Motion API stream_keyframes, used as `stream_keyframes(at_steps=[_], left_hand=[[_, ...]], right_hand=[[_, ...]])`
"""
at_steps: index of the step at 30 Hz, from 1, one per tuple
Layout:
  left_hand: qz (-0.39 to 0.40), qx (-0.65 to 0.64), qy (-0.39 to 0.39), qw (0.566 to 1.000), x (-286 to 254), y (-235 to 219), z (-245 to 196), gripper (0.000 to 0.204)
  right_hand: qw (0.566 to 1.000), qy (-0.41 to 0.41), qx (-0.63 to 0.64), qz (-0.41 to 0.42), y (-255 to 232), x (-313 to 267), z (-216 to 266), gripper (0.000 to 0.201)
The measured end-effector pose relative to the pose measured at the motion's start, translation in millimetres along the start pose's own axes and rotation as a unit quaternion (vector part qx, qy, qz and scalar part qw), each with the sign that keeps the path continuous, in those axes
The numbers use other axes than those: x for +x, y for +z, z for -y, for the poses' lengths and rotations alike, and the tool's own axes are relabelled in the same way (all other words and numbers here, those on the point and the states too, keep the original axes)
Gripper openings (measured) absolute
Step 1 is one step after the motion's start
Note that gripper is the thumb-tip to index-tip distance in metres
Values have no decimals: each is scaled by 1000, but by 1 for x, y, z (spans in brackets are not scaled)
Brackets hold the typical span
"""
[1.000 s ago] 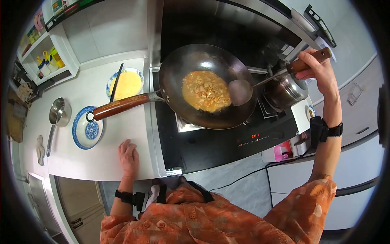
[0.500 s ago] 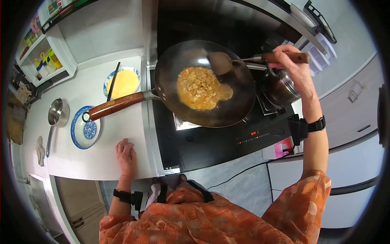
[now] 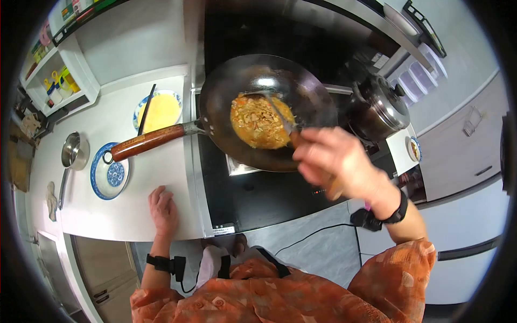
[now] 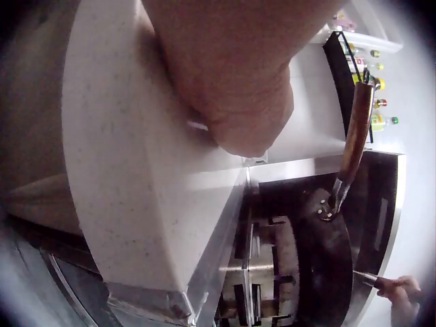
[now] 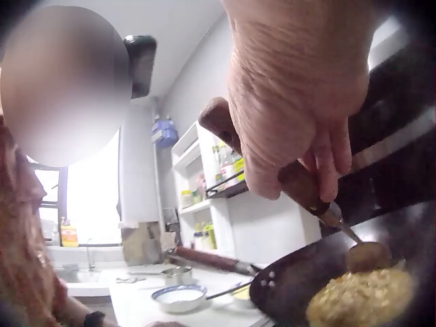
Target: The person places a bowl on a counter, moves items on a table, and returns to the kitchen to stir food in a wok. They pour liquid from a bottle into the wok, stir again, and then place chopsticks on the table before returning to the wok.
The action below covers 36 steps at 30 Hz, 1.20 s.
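My right hand [image 3: 339, 161] is over the near right rim of the wok [image 3: 315, 99], gripping the wooden handle of a wok spatula [image 5: 366, 256]. Its metal head reaches to the far edge of the chopped food in orange-yellow sauce [image 3: 258, 124]. In the head view the hand partly hides the handle; the right wrist view shows fingers wrapped around it. My left hand [image 3: 163, 211] rests on the white countertop [image 3: 161, 177], fingers loosely bent and holding nothing. The wok's wooden handle [image 3: 148, 141] extends left over the counter.
A bowl of beaten egg [image 3: 164, 110] with dark chopsticks [image 3: 146, 110] across it stands left of the wok. Below the wok handle's end lies a blue-and-white bowl [image 3: 99, 180]. A small saucepan [image 3: 81, 153] is farther left. A lidded steel pot [image 3: 379, 107] stands to the right.
My right hand has swung from the far right toward me and inward over the wok's near side. The spatula head moved from the right of the food to its far edge. My left hand stayed put.
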State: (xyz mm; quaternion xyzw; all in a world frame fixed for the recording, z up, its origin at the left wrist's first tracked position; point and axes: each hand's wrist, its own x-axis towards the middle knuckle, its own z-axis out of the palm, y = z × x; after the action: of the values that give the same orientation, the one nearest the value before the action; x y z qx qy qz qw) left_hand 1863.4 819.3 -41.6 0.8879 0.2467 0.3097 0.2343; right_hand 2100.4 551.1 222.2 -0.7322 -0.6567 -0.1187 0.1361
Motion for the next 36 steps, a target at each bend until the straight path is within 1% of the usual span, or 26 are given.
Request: stream_keyframes(at_steps=[1,2,3,4,5,6,9,11,12,13,15,16,17,19,21,23,24,25,27,29,31,32,33,34,35,36], left_hand=[[0,-5,-11,1000,-1,0,0,16],[6,-12,0,1000,-2,-2,-2,16],[-1,-14,-8,1000,-3,-4,-3,16],[-7,-19,-10,1000,-3,0,-2,17],[-8,-22,-13,1000,-7,6,9,18],[3,-29,8,1000,-7,6,12,18],[6,-23,42,999,-13,12,28,17],[-6,-35,23,999,-14,16,33,19],[-3,-41,25,999,-12,16,29,19],[2,-31,14,999,-12,13,25,19],[12,-20,2,1000,-12,10,24,19],[7,-27,2,1000,-12,11,25,18],[3,-35,2,999,-14,12,27,17],[1,-46,3,999,-19,14,25,17],[-3,-53,16,998,-15,15,28,17],[-3,35,74,997,-15,17,38,18],[12,14,43,999,-15,15,30,19],[8,14,50,999,-17,15,25,19],[1,-5,-39,999,-26,18,16,18],[56,71,-41,995,-38,13,-19,16],[28,12,-53,998,-67,32,-78,15],[28,-17,-44,998,-88,53,-101,13],[31,-42,-34,998,-105,72,-127,11],[86,-52,-56,993,-115,88,-168,10],[140,-62,-80,985,-123,105,-213,10],[177,-100,-56,977,-126,127,-255,10]], right_hand=[[999,4,-15,28,5,-9,11,25],[999,4,-17,31,14,-18,18,25],[999,9,-23,33,23,-29,23,24],[998,37,3,55,27,-37,29,23],[996,53,9,77,33,-45,33,23],[998,51,4,40,41,-52,35,22],[997,73,4,28,52,-63,40,20],[996,86,1,14,57,-69,43,19],[996,90,-14,12,59,-71,43,25],[996,92,-16,16,60,-74,43,25],[992,125,27,-19,62,-81,45,32],[990,133,28,-42,63,-86,46,39],[990,136,30,-38,62,-93,49,39],[982,155,67,-82,54,-110,53,45],[978,165,70,-107,47,-139,55,42],[966,219,72,-114,46,-181,49,34],[956,259,84,-107,44,-204,45,31],[945,297,96,-99,41,-231,41,29],[920,373,91,-79,39,-290,26,27],[888,448,84,-68,32,-353,11,24],[848,503,135,-100,33,-422,-10,24],[847,503,135,-101,25,-450,-18,24],[817,550,145,-96,19,-474,-25,22],[784,595,155,-91,12,-497,-33,21],[781,597,159,-92,8,-519,-43,21],[739,630,207,-119,8,-541,-55,20]])
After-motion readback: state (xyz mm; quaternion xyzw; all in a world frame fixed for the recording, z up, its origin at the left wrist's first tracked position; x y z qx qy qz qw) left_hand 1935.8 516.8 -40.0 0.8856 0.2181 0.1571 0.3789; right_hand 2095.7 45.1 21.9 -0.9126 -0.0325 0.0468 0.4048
